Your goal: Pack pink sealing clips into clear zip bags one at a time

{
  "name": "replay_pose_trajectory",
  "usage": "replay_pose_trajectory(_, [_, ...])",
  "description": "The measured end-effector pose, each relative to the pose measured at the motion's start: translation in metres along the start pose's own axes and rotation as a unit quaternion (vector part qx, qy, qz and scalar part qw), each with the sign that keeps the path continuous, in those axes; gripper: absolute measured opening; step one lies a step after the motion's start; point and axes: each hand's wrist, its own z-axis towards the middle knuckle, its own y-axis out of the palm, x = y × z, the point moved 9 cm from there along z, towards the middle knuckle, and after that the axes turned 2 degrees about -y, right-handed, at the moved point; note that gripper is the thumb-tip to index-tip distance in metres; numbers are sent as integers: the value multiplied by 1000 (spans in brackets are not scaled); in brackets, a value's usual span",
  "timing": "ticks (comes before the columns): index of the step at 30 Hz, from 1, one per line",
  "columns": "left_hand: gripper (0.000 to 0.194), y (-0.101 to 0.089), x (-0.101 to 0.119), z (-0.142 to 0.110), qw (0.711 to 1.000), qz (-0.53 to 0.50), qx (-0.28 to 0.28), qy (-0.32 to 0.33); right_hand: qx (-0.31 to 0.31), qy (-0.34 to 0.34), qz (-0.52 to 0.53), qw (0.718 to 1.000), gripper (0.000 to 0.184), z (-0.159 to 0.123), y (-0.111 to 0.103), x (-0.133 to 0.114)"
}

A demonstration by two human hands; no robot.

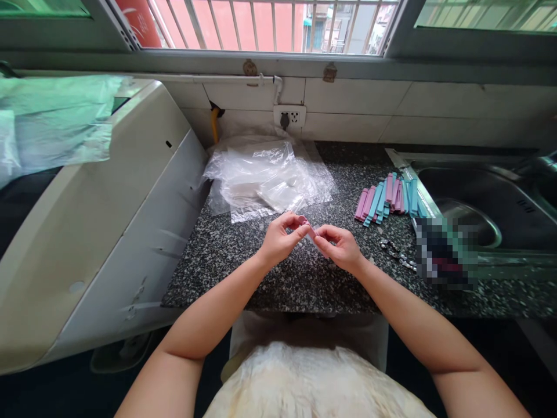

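Observation:
Over the speckled dark countertop [278, 287] I hold a narrow pink bag clip [312, 232] between both hands. My left hand [278, 238] pinches its upper-left end with thumb and fingers. Around the lower-right end, the fingers of my right hand [342, 248] are closed. Much of the clip is hidden behind my fingers, so whether it is open or closed is not clear. To the right lies a pile of pink and teal bag clips [385, 200]. Behind my left hand, clear plastic bags [270, 174] are heaped on the counter.
A metal sink [461, 223] is set into the counter at right. Near its corner lie a blurred-out dark item [446, 255] and a silvery chain [399, 255]. A bulky white appliance [130, 168] stands at left. On the back wall is a socket [296, 116] with a plug.

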Motion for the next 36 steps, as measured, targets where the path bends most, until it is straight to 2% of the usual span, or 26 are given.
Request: replay_pose_trajectory(36, [21,0,8,0,1000,27,-4,14,17,4,-10,1000,25,1,-2,3])
